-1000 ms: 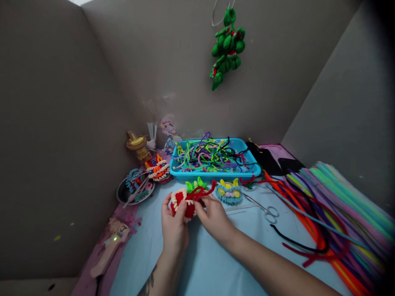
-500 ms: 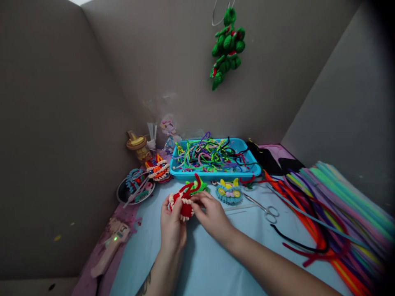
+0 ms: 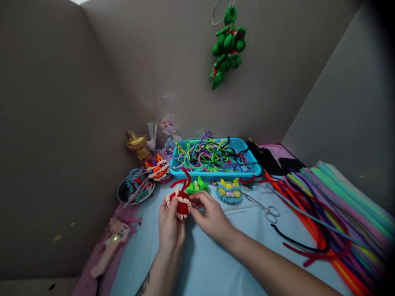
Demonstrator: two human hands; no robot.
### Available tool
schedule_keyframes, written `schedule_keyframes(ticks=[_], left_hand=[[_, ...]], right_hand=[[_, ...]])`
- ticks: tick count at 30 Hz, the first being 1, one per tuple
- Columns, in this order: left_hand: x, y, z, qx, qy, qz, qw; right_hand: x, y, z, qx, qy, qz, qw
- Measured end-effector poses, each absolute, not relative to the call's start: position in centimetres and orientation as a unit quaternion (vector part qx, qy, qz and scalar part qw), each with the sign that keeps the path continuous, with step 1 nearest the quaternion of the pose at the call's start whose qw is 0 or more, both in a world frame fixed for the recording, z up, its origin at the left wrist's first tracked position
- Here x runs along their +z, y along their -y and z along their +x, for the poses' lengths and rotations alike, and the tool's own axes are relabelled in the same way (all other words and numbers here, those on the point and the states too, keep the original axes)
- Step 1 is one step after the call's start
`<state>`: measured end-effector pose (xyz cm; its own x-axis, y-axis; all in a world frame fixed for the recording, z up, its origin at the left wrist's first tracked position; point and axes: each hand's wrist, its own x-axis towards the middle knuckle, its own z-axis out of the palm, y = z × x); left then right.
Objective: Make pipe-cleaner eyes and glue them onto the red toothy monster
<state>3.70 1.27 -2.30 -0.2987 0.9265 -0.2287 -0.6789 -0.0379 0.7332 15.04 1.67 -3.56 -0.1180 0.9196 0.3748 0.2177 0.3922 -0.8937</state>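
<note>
A small red and cream pipe-cleaner piece (image 3: 184, 207) is held up over the blue cloth, with two loose red stems (image 3: 187, 179) rising from its top. My left hand (image 3: 169, 230) grips it from the left, thumb across the front. At its right edge my right hand (image 3: 212, 218) has thumb and fingers bent together against the cream twisted border. Just behind lies a bright green pipe-cleaner figure (image 3: 197, 186), partly covered by my right fingers. To its right sits a blue and yellow pipe-cleaner figure (image 3: 228, 192).
Scissors (image 3: 267, 211) lie right of my hands, near many coloured pipe cleaners (image 3: 345, 197). A blue tray (image 3: 216, 174) of tangled offcuts stands behind. At left are a metal bowl (image 3: 123, 195) and a glue gun (image 3: 108, 253). Green figures (image 3: 228, 49) hang above.
Both hands keep hold of the red and cream piece, which has shifted slightly left. Its loose red stems have swung left and now stand more upright, uncovering more of the green figure.
</note>
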Motion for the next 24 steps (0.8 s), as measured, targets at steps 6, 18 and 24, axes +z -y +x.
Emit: schedule_keyframes(ticks=[6, 18, 24], left_hand=[[-2.81, -1.34, 3.79, 0.699, -0.391, 0.159, 0.577], [-2.63, -1.21, 3.95, 0.702, -0.405, 0.163, 0.562], [-2.77, -0.77, 4.51, 0.702, -0.412, 0.163, 0.557]], right_hand=[[-4.1, -1.48, 14.79, 0.338, 0.68, -0.446, 0.474], [-3.77, -1.67, 14.72, 0.38, 0.638, -0.455, 0.491], [-3.71, -1.88, 14.92, 0.363, 0.615, -0.481, 0.508]])
